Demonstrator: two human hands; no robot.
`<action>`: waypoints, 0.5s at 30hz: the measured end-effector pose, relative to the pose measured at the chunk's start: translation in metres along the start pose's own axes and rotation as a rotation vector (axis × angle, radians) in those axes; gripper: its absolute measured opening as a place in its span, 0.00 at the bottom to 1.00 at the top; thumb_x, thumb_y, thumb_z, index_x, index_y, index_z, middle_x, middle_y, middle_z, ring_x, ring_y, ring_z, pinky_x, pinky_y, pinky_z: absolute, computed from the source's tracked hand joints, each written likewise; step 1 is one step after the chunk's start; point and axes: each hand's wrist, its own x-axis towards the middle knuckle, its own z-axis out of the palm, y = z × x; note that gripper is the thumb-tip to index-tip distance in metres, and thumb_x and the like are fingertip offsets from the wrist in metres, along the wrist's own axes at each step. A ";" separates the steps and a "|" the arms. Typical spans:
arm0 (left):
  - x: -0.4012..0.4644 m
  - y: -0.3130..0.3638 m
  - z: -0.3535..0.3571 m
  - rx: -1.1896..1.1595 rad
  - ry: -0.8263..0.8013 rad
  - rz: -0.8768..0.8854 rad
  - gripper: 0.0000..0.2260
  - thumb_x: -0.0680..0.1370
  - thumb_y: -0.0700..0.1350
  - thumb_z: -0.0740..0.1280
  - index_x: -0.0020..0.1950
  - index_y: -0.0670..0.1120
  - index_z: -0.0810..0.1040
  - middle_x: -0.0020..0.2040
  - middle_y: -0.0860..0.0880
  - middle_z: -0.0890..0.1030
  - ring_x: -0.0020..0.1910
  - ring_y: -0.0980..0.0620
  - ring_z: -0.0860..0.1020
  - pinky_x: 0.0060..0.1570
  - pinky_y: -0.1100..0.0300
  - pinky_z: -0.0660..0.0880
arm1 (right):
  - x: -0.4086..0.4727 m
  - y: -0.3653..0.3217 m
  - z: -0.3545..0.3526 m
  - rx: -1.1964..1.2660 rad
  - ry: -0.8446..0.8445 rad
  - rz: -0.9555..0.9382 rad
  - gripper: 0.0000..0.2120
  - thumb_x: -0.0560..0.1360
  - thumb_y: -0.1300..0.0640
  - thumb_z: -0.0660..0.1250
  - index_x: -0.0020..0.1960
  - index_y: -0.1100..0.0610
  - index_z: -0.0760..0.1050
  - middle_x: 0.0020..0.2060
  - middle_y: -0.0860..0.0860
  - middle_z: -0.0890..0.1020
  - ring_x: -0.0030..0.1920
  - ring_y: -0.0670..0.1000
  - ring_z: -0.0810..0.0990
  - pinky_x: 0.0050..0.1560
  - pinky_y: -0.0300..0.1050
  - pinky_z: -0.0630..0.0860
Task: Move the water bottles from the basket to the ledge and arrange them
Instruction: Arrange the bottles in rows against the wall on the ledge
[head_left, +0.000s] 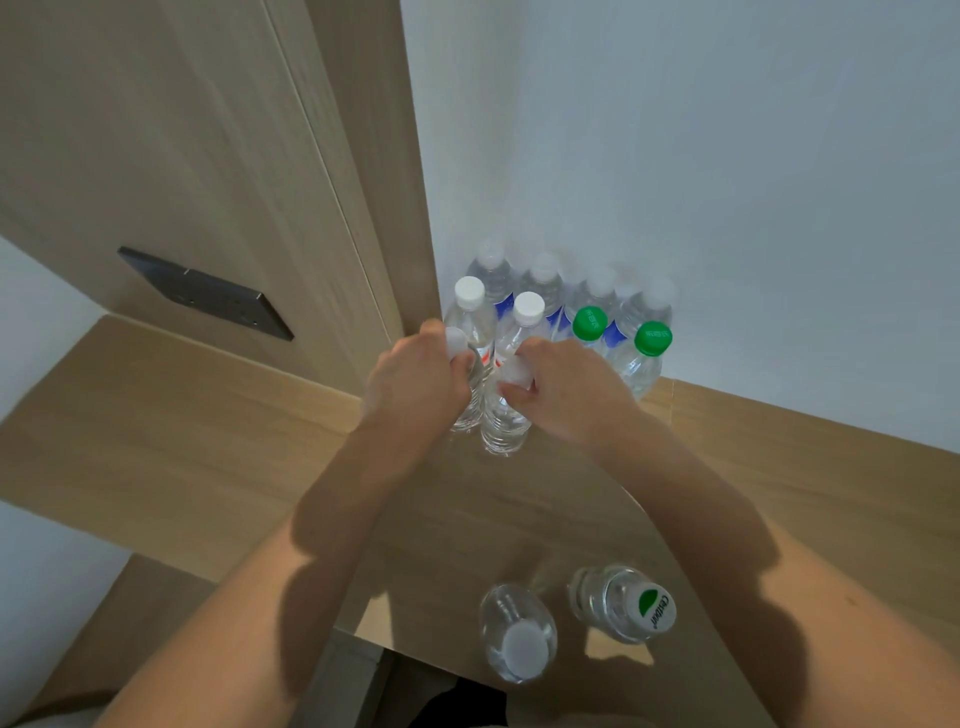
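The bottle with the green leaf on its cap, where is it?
In the head view, the leaf-cap bottle stands low on the wooden ledge, right of a white-capped bottle.

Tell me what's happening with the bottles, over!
Left hand and right hand each grip a bottle top. Both bottles stand on the ledge, beside the wall group. Two bottles wait near the edge. Nothing blocking.

You have pale wood-grain laminate under you: the ledge (208, 415) looks smooth and matt, and the upright panel (156, 130) beside it matches. The plate (208, 293) on that panel is dark, matt, metal-looking. Your bottles (540, 296) are clear, glossy, ribbed plastic; their white caps (469, 289) look smooth and dull, the green caps (653, 338) a touch shinier. The wall (727, 156) behind them is flat, matt white.
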 end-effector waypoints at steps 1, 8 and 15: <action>0.001 0.000 0.001 0.000 -0.002 -0.016 0.13 0.80 0.51 0.62 0.55 0.42 0.72 0.49 0.39 0.80 0.50 0.36 0.78 0.43 0.52 0.66 | 0.001 0.000 0.000 0.000 0.004 -0.001 0.12 0.76 0.46 0.64 0.45 0.53 0.66 0.39 0.51 0.75 0.44 0.58 0.78 0.40 0.47 0.70; -0.003 0.002 0.001 -0.053 -0.013 -0.044 0.12 0.82 0.49 0.61 0.56 0.40 0.71 0.50 0.38 0.81 0.51 0.35 0.78 0.43 0.51 0.66 | 0.001 -0.002 0.004 0.050 0.069 0.007 0.13 0.77 0.46 0.64 0.48 0.57 0.70 0.41 0.54 0.81 0.45 0.59 0.79 0.43 0.50 0.74; -0.010 0.001 0.001 -0.073 0.015 0.002 0.09 0.81 0.47 0.61 0.57 0.44 0.69 0.49 0.41 0.82 0.49 0.35 0.79 0.42 0.51 0.69 | 0.002 -0.007 0.004 0.038 0.098 0.048 0.14 0.78 0.47 0.62 0.52 0.59 0.71 0.45 0.57 0.81 0.48 0.60 0.79 0.43 0.50 0.71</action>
